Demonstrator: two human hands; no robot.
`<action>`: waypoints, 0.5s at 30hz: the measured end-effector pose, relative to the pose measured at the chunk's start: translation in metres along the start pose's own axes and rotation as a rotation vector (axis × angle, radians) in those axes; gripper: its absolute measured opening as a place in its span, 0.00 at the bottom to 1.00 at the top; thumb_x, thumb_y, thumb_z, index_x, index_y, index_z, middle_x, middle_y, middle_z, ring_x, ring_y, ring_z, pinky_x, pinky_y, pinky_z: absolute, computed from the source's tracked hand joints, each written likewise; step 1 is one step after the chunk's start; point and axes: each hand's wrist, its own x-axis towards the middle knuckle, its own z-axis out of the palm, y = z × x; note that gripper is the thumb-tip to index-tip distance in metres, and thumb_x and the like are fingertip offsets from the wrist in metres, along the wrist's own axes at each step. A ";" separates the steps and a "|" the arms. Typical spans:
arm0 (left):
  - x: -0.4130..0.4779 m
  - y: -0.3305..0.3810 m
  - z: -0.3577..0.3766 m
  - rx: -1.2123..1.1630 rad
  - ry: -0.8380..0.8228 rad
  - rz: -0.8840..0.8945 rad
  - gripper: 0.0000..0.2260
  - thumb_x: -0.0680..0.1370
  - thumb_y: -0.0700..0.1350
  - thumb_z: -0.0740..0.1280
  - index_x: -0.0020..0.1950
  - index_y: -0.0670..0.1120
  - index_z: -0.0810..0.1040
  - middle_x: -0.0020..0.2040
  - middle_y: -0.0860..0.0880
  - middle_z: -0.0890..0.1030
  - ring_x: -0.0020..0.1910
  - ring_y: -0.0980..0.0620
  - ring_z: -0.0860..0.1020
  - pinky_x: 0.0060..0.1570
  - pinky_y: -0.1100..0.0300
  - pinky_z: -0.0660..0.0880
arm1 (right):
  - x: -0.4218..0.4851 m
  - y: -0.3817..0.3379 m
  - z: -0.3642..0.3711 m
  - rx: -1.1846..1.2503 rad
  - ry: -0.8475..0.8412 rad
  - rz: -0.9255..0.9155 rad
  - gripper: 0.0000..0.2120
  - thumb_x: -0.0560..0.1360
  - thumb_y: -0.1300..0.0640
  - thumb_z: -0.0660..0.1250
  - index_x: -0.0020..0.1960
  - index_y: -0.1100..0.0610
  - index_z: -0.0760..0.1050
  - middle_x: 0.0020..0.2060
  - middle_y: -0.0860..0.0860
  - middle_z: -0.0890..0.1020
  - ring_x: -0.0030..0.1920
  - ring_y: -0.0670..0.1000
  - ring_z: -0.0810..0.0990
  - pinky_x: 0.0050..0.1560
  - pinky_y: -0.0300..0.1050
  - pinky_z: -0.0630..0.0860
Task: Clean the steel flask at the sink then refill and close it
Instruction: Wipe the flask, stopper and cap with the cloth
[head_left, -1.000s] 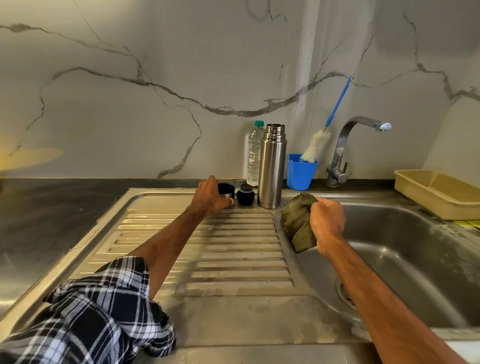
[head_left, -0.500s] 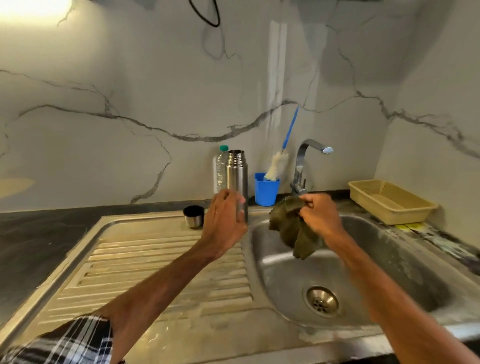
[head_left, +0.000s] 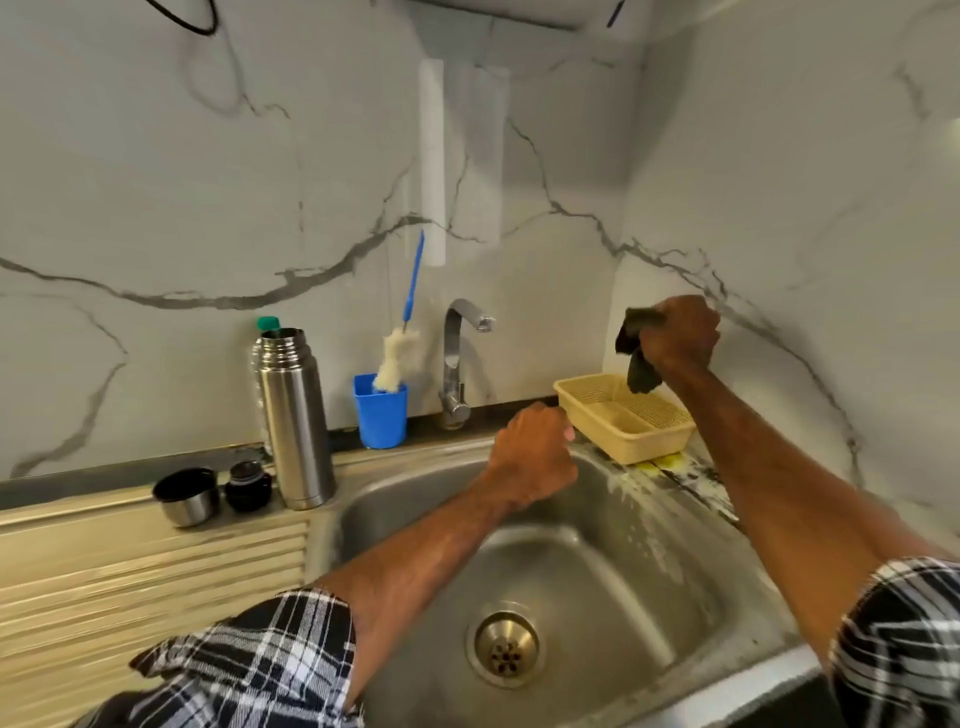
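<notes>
1. One steel sink (head_left: 597, 587) fills the frame. Its ribbed drainboard (head_left: 156, 571) lies to the left, and a single drain (head_left: 505, 649) sits at the bottom of the basin.
2. Two bare forearms in checked sleeves reach over the basin. The right hand (head_left: 680, 332), low beside the tap half a second earlier, is now raised at far right. It is clenched round one dark green cloth (head_left: 639, 374) that dangles above the basket. The left hand (head_left: 532, 462), which was at the flask, has come away and hovers over the basin's back edge. Its fingers are curled into a fist, with nothing seen inside.
3. The one steel flask (head_left: 296, 415) stands upright and uncapped at the back of the drainboard, just left of the basin. Neither hand touches it. With both hands drawn off, the cloth looks bound for the basket and the wiping appears finished or paused. Refilling and closing seem still to come.
4. One yellow basket (head_left: 649, 452) sits at the basin's right rear corner.
5. One tap (head_left: 457, 353) rises between the basket and one blue cup (head_left: 382, 415), which holds one bottle brush (head_left: 397, 353).
6. One plastic water bottle (head_left: 268, 323), green-capped, peeks from behind the flask.
7. One steel cup lid (head_left: 187, 496) and one black stopper (head_left: 248, 486) rest side by side just left of the flask, both off it.
</notes>
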 end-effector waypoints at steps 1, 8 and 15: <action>0.005 0.004 0.008 0.009 -0.007 0.014 0.14 0.74 0.40 0.70 0.59 0.49 0.78 0.61 0.49 0.76 0.63 0.48 0.74 0.61 0.53 0.72 | 0.005 0.013 0.007 -0.018 -0.054 0.054 0.09 0.73 0.66 0.71 0.52 0.64 0.83 0.51 0.61 0.84 0.52 0.60 0.84 0.50 0.51 0.81; 0.010 -0.016 0.025 -0.006 -0.055 -0.004 0.11 0.75 0.41 0.70 0.56 0.49 0.78 0.61 0.49 0.77 0.63 0.48 0.73 0.63 0.52 0.73 | 0.004 0.081 0.052 -0.401 -0.629 0.182 0.26 0.72 0.58 0.75 0.65 0.66 0.72 0.60 0.61 0.79 0.59 0.60 0.79 0.48 0.49 0.76; -0.008 -0.043 0.000 -0.059 -0.031 -0.052 0.11 0.76 0.42 0.70 0.56 0.52 0.78 0.60 0.53 0.76 0.62 0.53 0.73 0.64 0.52 0.73 | -0.028 0.049 0.041 -0.228 -0.362 -0.005 0.15 0.75 0.64 0.68 0.62 0.64 0.77 0.62 0.59 0.79 0.62 0.60 0.77 0.54 0.46 0.72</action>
